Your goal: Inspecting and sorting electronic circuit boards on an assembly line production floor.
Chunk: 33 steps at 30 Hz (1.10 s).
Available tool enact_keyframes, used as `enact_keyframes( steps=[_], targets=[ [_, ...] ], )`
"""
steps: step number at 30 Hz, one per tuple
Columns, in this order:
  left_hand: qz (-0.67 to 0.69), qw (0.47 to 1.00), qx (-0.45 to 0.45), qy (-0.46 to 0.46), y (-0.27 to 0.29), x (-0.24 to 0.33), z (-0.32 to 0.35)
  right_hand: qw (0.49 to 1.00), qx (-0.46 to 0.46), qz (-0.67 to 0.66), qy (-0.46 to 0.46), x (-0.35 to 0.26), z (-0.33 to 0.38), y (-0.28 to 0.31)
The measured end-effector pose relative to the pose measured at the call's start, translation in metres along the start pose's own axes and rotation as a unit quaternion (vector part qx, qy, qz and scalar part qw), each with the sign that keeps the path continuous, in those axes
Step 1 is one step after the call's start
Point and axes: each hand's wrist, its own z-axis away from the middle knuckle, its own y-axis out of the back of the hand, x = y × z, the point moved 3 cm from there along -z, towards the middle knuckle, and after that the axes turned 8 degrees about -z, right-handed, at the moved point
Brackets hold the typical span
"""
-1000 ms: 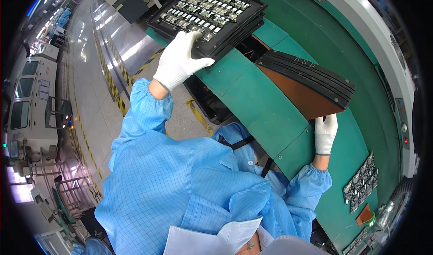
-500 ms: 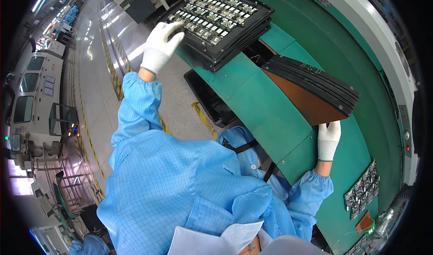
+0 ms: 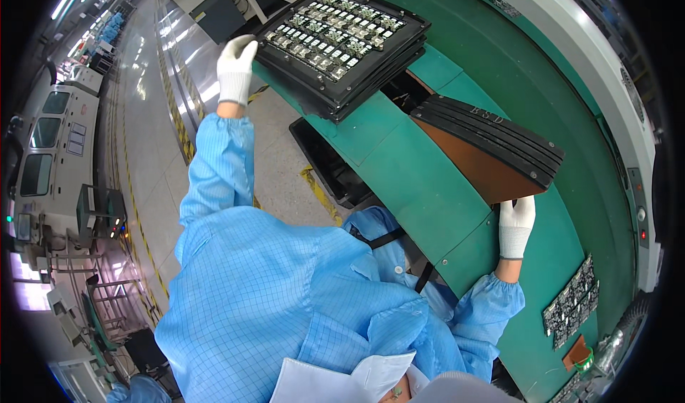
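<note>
My left hand (image 3: 236, 58), in a white glove, is at the left corner of a stack of black trays (image 3: 332, 96). Its fingers bend round against the tray edge; their tips are hard to make out. Small circuit boards (image 3: 335, 36) fill the top tray in rows. Under the near end of a second stack of black trays (image 3: 492, 128), tilted with a brown underside showing, is my right hand (image 3: 516, 216), also white-gloved. It grips that low end, with the fingers partly hidden beneath it.
Both stacks rest on a long green-topped bench (image 3: 407, 175). Dark circuit boards (image 3: 571, 303) lie at its right. A black bin (image 3: 332, 167) stands below, on the floor's left side. A pale machine frame (image 3: 599, 68) curves along the right.
My left hand has drawn back leftward from over the top tray's boards to its corner, and its fingers have bent inward. My right hand stays under the tilted stack.
</note>
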Motion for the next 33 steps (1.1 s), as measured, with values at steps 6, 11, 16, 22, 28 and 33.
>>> enact_keyframes(
  steps=[6, 11, 16, 22, 28, 33],
  targets=[
    [-0.204, 0.977, -0.053, 0.025, -0.017, -0.037, -0.051, 1.000, 0.016, 0.016, 0.010, -0.011, -0.003, -0.001],
    [-0.227, 0.973, -0.049, -0.004, -0.028, -0.043, -0.059, 1.000, 0.004, 0.015, -0.011, -0.014, -0.001, 0.001],
    [-0.241, 0.967, -0.037, 0.070, -0.036, -0.041, -0.070, 0.998, 0.022, 0.049, 0.040, -0.015, 0.000, -0.001],
    [-0.396, 0.893, -0.216, -0.007, -0.035, -0.025, -0.119, 0.997, 0.024, 0.063, 0.027, -0.016, -0.004, -0.003],
    [-0.201, 0.896, -0.190, -0.346, -0.064, -0.009, -0.149, 0.995, 0.029, 0.093, 0.019, -0.060, -0.013, 0.015],
    [-0.326, 0.910, -0.226, -0.118, -0.055, -0.111, -0.216, 0.989, 0.096, 0.059, 0.091, -0.027, -0.022, -0.011]
  ],
)
